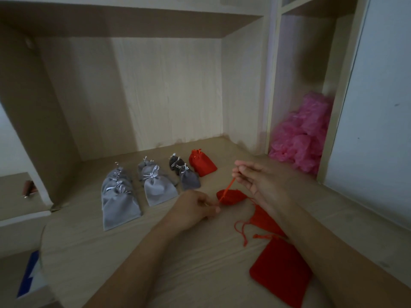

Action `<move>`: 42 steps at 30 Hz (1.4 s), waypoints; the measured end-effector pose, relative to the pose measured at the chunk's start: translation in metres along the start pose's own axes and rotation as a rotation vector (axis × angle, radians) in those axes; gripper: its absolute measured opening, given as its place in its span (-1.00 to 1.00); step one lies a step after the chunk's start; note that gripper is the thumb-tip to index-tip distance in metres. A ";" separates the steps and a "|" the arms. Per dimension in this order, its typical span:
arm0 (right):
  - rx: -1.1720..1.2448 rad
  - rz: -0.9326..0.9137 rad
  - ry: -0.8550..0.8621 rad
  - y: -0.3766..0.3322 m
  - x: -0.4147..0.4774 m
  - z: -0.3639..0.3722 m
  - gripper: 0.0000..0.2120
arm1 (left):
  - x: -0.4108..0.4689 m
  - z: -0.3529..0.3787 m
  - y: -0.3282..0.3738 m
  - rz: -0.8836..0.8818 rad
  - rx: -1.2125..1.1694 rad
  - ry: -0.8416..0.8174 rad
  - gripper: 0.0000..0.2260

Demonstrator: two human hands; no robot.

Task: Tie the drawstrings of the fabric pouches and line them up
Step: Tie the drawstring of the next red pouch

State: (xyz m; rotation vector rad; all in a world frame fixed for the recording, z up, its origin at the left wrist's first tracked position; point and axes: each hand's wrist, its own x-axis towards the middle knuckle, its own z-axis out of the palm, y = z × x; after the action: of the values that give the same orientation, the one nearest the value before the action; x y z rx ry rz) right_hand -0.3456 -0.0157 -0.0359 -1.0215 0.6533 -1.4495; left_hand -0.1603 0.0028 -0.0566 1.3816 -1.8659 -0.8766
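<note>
**Red pouch's string pulled taut between two grips**

The pouch being worked (232,196) is small, bright red and soft, bunched into a rounded lump on the pale wood desk (155,252). Its thin red drawstring (226,190) runs in a straight, tight line. The left grip (196,207) pinches the string's lower end between thumb and curled fingers. The right grip (260,181) pinches the upper end at its fingertips. The pouch lies between the two grips, just right of the left one and just below the right palm.

Nearer the person than the right grip lie two flat red pouches with loose strings. One (264,221) is partly hidden under the right forearm, and the other (280,270) lies closer still. Beyond the left grip sits a tied red pouch (202,164). The grey pouches (155,187), tied with pale strings, lie in short overlapping rows to its left
</note>
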 end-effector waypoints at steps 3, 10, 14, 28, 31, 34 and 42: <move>-0.515 -0.159 -0.041 0.005 0.001 -0.003 -0.78 | 0.000 -0.001 -0.004 0.081 0.140 -0.010 -0.79; -1.347 -0.453 -0.212 0.020 0.002 -0.007 -0.80 | -0.001 -0.009 0.003 0.133 -0.052 0.102 -0.79; -1.345 -0.494 -0.166 0.022 0.001 -0.004 -0.91 | -0.003 -0.010 0.009 0.116 -0.172 0.143 -0.80; -1.320 -0.435 -0.200 0.016 -0.004 0.002 -0.92 | -0.011 -0.012 0.021 0.085 -0.495 -0.021 -0.92; -1.313 -0.419 -0.231 0.016 -0.007 0.008 -0.91 | -0.012 -0.011 0.023 0.106 -0.603 -0.074 -0.87; -1.185 -0.304 -0.266 0.016 -0.010 0.012 -0.97 | -0.013 -0.014 0.024 0.139 -0.611 -0.072 -0.91; -0.465 0.150 -0.282 0.004 -0.020 0.017 -0.88 | -0.009 -0.021 0.019 0.097 -0.746 0.013 -0.92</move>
State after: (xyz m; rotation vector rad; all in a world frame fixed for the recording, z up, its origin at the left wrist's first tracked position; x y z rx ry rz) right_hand -0.3297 0.0057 -0.0361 -1.4714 0.8597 -1.0151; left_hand -0.1517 0.0132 -0.0301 0.8181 -1.3525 -1.3258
